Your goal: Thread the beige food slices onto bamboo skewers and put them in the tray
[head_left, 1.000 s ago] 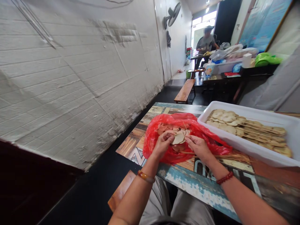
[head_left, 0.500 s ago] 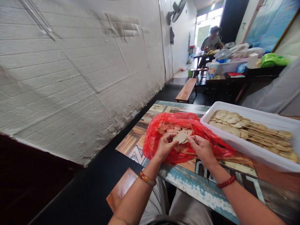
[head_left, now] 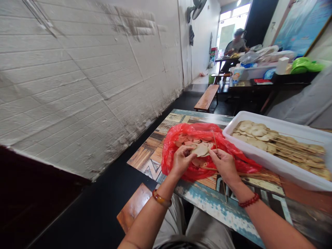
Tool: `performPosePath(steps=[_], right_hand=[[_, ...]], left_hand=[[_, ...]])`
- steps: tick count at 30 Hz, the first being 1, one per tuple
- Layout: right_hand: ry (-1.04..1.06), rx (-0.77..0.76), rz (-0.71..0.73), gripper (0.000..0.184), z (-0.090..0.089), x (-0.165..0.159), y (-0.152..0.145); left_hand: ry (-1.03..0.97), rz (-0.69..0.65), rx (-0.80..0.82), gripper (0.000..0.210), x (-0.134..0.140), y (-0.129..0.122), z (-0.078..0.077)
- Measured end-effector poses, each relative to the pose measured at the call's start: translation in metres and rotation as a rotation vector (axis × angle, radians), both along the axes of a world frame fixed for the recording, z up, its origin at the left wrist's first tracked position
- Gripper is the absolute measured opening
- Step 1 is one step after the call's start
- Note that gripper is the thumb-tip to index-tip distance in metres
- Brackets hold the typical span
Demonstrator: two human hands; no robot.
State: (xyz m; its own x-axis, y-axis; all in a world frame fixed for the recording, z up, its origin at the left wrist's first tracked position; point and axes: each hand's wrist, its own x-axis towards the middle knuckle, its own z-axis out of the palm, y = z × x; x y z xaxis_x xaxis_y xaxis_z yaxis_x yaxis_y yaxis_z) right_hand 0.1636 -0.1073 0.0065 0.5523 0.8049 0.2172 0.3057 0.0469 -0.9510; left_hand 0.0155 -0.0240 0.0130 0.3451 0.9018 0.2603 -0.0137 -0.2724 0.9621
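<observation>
Over an opened red plastic bag (head_left: 169, 157), my left hand (head_left: 181, 162) pinches a few thin, round beige slices (head_left: 200, 150) between thumb and fingers. A thin wooden skewer (head_left: 215, 140) is gripped in my right hand (head_left: 225, 166); it sticks out above the fingertips and below the palm. The fingertips of that hand are at the right edge of the slices; whether they press on them I cannot tell. More round slices (head_left: 195, 140) lie loose inside the bag. Several other skewers (head_left: 259, 175) rest on the table beneath and beside my right hand.
At the right, a white plastic tray (head_left: 278, 128) holds skewered slices (head_left: 255, 130). The patterned table (head_left: 149, 152) carries the bag and tray. Beyond stand a wooden bench (head_left: 207, 97) and a cluttered table (head_left: 249, 83). A person (head_left: 236, 45) sits farther back. A white wall (head_left: 103, 86) runs along the left.
The skewer's lower end has swung slightly left. My hands stay close together at the slices, and the view has shifted a little.
</observation>
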Motion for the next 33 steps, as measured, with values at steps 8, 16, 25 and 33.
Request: performPosePath(steps=[8,16,25,33], right_hand=[[0.027,0.044,0.075,0.041,0.011,-0.001,-0.006],[0.090,0.008,0.226,0.032,0.014,-0.005,-0.008],[0.190,0.014,0.176,0.034,0.002,0.012,-0.002],[-0.237,-0.052,0.129,0.045,0.008,0.024,-0.006]], left_hand=[[-0.001,-0.030,0.010,0.024,0.006,-0.008,0.009],[0.013,-0.271,-0.209,0.028,0.012,-0.021,0.012],[-0.418,-0.043,-0.503,0.032,-0.014,0.005,0.006],[-0.430,-0.058,-0.629,0.043,-0.011,0.003,-0.006]])
